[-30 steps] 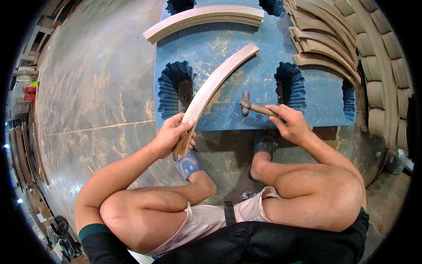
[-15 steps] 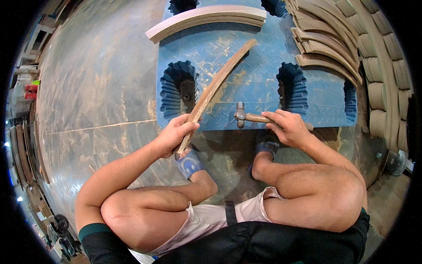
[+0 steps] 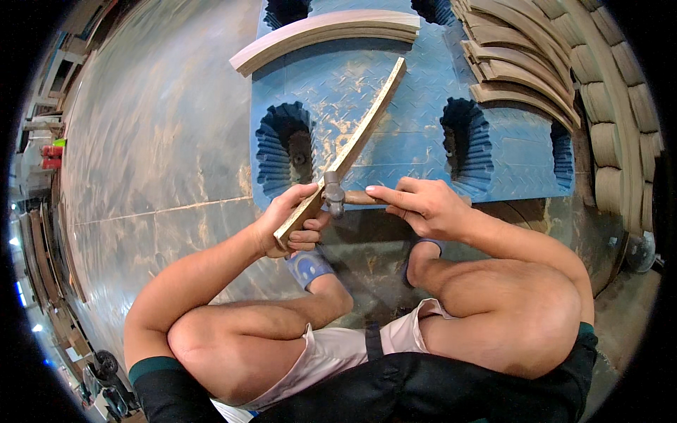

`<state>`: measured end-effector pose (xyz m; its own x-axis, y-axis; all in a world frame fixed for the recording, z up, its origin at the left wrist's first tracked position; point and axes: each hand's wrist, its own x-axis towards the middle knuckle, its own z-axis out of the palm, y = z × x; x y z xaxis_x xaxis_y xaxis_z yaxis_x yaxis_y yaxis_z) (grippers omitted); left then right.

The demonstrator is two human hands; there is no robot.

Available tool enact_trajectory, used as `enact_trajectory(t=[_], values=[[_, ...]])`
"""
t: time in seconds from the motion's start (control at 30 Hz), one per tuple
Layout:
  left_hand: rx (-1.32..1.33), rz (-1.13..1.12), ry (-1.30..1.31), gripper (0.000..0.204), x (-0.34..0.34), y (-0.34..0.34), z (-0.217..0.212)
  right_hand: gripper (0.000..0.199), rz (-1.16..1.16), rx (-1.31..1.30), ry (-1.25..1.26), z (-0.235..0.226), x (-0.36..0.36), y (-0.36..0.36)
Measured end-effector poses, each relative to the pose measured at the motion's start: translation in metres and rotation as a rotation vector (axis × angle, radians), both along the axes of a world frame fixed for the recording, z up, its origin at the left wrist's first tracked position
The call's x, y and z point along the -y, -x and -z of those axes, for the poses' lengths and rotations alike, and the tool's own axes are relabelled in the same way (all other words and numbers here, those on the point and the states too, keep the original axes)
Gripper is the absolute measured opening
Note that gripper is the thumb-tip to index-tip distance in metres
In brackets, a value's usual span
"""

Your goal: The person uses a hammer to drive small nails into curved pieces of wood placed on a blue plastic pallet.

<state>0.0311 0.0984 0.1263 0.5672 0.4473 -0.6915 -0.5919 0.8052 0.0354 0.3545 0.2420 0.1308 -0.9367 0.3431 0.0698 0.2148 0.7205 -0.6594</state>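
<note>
My left hand (image 3: pixel 288 220) is closed round the near end of a long, narrow wooden strip (image 3: pixel 369 121). The strip slants away to the right over a blue plastic pallet (image 3: pixel 416 151), and its rough, pale edge faces up. In my right hand (image 3: pixel 427 206) is a ball-peen hammer (image 3: pixel 333 194), held by its wooden handle with the index finger stretched along it. The hammer's metal head is right against or just over the strip, beside my left fingers; whether it touches cannot be made out.
Curved wooden pieces (image 3: pixel 328 37) lie together on the pallet's far left part. More curved slats (image 3: pixel 525 74) are stacked at its right. Ribbed deep openings (image 3: pixel 285 144) cut into the pallet. Beyond the slats runs a row of bundled wood (image 3: pixel 605 144). Concrete floor (image 3: pixel 155 155) spreads to the left.
My right hand has brought the hammer left, up to the strip. My left hand has turned the strip so its rough edge faces up, and its fingers now wrap underneath.
</note>
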Motion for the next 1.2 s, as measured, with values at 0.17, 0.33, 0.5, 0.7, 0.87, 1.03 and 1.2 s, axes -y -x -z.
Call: enact_trajectory(t=[0.17,0.33,0.5,0.7,0.87,1.03,1.2], values=[[0.029,0.027,-0.089,0.059,-0.006,-0.004,0.003,0.057,0.261,-0.066,0.104,0.002,-0.017,-0.013],[0.044,-0.005,-0.095,0.062,0.002,0.004,0.002,0.052,0.480,-0.159,0.240,0.047,-0.072,-0.026],[0.057,0.006,-0.094,0.062,-0.003,0.001,0.003,0.048,0.653,-0.160,0.484,0.046,-0.093,-0.036],[0.015,0.014,-0.134,0.061,-0.001,0.002,0.004,0.047,0.688,-0.179,0.579,0.032,-0.115,-0.021],[-0.046,0.032,-0.126,0.061,-0.004,-0.001,-0.007,0.047,0.596,-0.139,0.471,0.037,-0.122,-0.019],[0.041,0.010,-0.115,0.060,-0.002,0.004,0.005,0.047,0.404,0.022,0.457,0.010,-0.051,-0.011],[0.053,-0.023,-0.093,0.061,0.003,0.006,0.004,0.046,0.369,0.025,0.485,0.010,-0.059,-0.010]])
